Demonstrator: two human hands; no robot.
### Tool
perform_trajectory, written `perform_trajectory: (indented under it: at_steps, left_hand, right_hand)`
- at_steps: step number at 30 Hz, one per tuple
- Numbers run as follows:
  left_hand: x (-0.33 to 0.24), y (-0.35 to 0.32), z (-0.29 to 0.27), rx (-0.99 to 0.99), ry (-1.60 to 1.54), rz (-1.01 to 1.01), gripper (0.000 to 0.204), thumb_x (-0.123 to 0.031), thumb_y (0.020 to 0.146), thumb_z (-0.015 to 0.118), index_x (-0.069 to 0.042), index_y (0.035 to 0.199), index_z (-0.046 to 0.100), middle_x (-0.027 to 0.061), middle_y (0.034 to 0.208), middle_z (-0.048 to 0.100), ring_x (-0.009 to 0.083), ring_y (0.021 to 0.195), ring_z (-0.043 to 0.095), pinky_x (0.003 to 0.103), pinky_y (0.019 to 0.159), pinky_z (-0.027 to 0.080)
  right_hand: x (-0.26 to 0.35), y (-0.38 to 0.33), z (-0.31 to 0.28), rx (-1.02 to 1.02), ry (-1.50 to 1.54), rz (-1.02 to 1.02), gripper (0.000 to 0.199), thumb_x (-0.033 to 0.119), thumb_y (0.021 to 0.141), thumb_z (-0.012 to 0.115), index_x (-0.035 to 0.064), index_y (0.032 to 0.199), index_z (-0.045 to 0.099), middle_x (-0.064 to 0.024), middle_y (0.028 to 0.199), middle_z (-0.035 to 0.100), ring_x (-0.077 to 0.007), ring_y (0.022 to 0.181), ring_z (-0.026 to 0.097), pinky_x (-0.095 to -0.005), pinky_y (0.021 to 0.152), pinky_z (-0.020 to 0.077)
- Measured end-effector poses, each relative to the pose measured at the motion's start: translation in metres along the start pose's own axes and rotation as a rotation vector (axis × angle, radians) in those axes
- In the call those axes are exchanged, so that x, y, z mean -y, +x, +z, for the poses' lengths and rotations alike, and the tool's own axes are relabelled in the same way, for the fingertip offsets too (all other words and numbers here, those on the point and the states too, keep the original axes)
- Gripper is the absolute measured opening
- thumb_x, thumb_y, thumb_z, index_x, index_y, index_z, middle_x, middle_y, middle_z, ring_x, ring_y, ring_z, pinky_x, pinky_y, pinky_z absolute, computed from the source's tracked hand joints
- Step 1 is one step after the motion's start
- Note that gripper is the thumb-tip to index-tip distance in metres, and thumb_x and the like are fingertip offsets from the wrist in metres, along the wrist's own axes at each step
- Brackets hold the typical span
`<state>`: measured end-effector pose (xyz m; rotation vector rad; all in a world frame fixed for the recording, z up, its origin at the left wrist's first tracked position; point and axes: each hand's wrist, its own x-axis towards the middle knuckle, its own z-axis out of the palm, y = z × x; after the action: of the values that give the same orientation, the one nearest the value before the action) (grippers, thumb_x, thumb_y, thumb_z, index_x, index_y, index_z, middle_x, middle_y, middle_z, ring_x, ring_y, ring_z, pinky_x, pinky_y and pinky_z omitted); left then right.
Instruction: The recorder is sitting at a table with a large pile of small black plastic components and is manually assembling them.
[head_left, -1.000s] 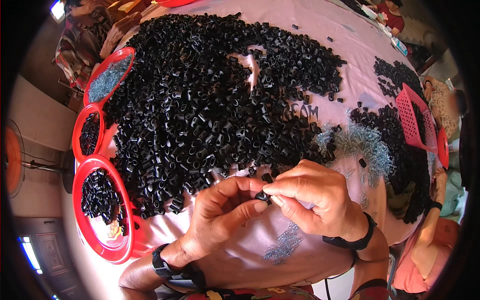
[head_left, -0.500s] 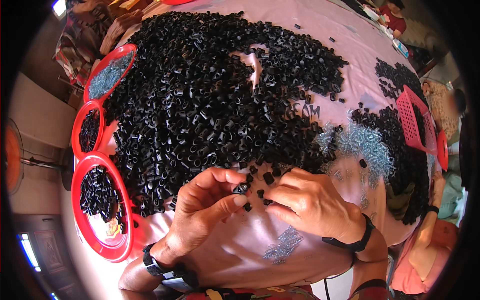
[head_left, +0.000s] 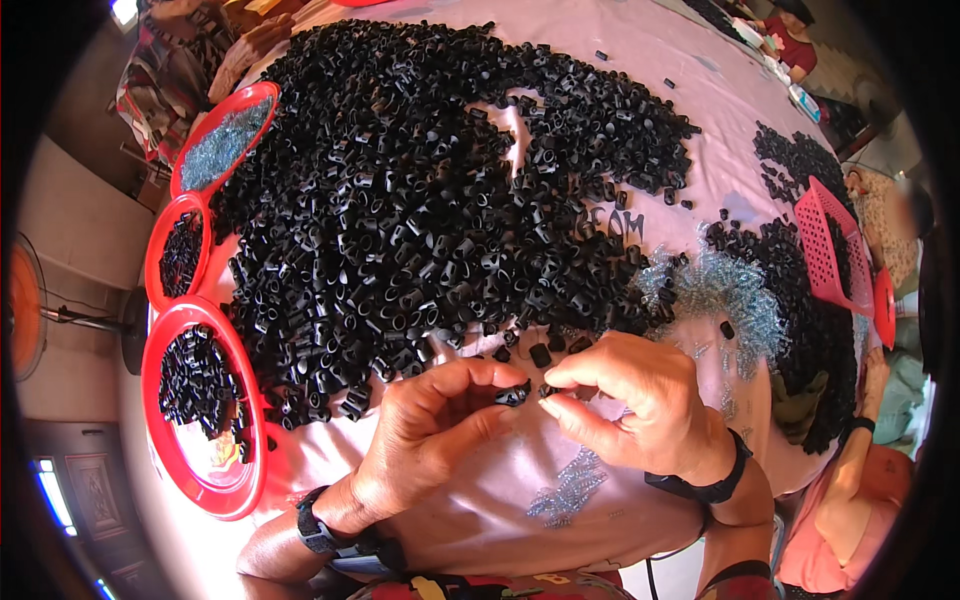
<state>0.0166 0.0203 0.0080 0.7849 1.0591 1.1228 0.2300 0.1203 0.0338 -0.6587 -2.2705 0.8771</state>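
A large heap of small black plastic pieces [head_left: 440, 200] covers a table under a pink cloth [head_left: 480, 500]. At its near edge my left hand [head_left: 430, 435] pinches one small black piece [head_left: 512, 395] between thumb and forefinger. My right hand [head_left: 640, 405] meets it from the right, fingertips closed on something small and dark at the same spot; what it holds is too small to tell. Both wrists wear dark bands. A little pile of thin silvery wire springs [head_left: 570, 490] lies on the cloth just below my hands.
Three round red trays stand along the left edge: the near tray [head_left: 200, 470] and middle tray [head_left: 165, 260] hold black pieces, the far tray [head_left: 225, 140] silvery springs. More springs [head_left: 720, 290], a pink basket [head_left: 825, 250] and another person's arm [head_left: 860, 470] are at right.
My hands have drawn together at the heap's near edge. The left fingers, earlier down among loose pieces, now hold one piece up against the right fingertips.
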Motion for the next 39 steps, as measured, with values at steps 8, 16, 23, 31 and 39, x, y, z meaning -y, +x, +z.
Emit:
perform_trajectory:
  at_steps: [8,16,23,31,39]
  left_hand:
    - [0.002,-0.005,0.001,0.059,0.105,0.02,0.032,-0.001,0.102,0.07,0.003,0.133,0.066,0.0039,0.119,0.074,0.0067,0.109,0.066,0.024,0.097,0.055]
    - [0.002,-0.006,0.003,0.043,0.076,0.02,0.033,-0.002,0.103,0.07,0.003,0.135,0.067,0.0033,0.115,0.074,0.0055,0.105,0.066,0.023,0.093,0.056]
    - [0.0,-0.005,0.001,0.054,0.039,-0.041,0.033,-0.007,0.105,0.068,0.002,0.137,0.067,0.0022,0.107,0.075,0.0049,0.093,0.066,0.023,0.086,0.056]
    - [0.003,-0.004,0.0,0.067,-0.027,-0.071,0.028,-0.006,0.104,0.069,0.0,0.132,0.068,-0.0001,0.103,0.073,0.0046,0.093,0.066,0.022,0.083,0.054]
    - [0.002,-0.002,0.004,0.063,-0.047,-0.054,0.027,-0.007,0.104,0.069,0.0,0.13,0.066,-0.0014,0.107,0.072,0.0033,0.094,0.064,0.02,0.083,0.053]
  right_hand:
    - [0.002,-0.001,0.004,0.029,0.01,-0.068,0.028,-0.004,0.078,0.085,0.0034,0.103,0.074,-0.0092,0.087,0.074,-0.0244,0.069,0.069,-0.0348,0.061,0.0541]
    - [0.002,0.0,0.005,0.022,0.035,-0.075,0.024,-0.004,0.081,0.081,0.003,0.102,0.073,-0.0102,0.087,0.073,-0.0275,0.072,0.069,-0.037,0.065,0.0553]
    - [0.004,0.0,0.006,0.009,0.041,-0.079,0.023,-0.005,0.081,0.079,0.0035,0.101,0.072,-0.0104,0.088,0.072,-0.0301,0.075,0.07,-0.0387,0.067,0.0573]
    - [0.003,-0.001,0.002,0.028,0.029,-0.07,0.024,-0.005,0.081,0.079,0.0035,0.102,0.072,-0.0101,0.086,0.071,-0.0293,0.075,0.07,-0.0383,0.067,0.0572]
    - [0.003,-0.001,0.006,0.005,0.009,-0.067,0.024,-0.005,0.081,0.079,0.0034,0.103,0.073,-0.0094,0.085,0.07,-0.0289,0.072,0.069,-0.0385,0.065,0.0566]
